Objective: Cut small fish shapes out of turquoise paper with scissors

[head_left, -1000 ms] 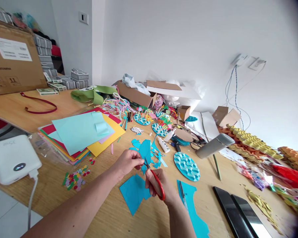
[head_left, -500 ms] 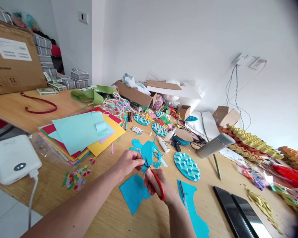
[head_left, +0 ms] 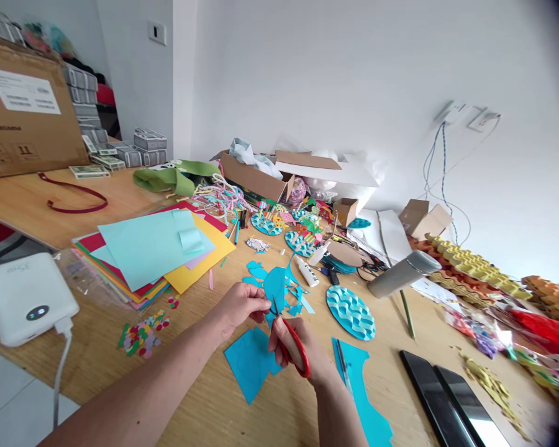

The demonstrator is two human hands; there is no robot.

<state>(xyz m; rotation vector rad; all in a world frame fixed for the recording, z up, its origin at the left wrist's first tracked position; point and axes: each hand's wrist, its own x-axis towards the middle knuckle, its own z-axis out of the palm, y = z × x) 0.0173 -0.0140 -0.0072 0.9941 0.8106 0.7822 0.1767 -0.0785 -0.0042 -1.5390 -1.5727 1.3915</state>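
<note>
Between finger and thumb, my left hand (head_left: 245, 305) pinches a blue paper cutout (head_left: 274, 287) with a rounded upper part. My right hand (head_left: 295, 347) is closed around a pair of red-handled scissors (head_left: 302, 354). The scissor blades point up and away from me and meet the lower part of the cutout, close to my left fingertips. Blue paper scraps (head_left: 294, 297) lie just beyond my hands. Below them rests a larger blue sheet (head_left: 249, 363), partly hidden by my right hand. A pen (head_left: 343, 366) lies on another blue sheet (head_left: 361, 391) with a curved edge.
A wavy blue disc (head_left: 351, 312) and a grey flask (head_left: 403, 273) are to the right, with two dark phones (head_left: 440, 397) nearer me. Stacked coloured paper (head_left: 144, 245), paper dots (head_left: 144, 334) and a white power bank (head_left: 30, 301) are left. A white glue bottle (head_left: 307, 272) lies ahead.
The blue cutout has shifted and turned slightly between my left fingers. Both hands stay in nearly the same place, and the scissors remain at the paper.
</note>
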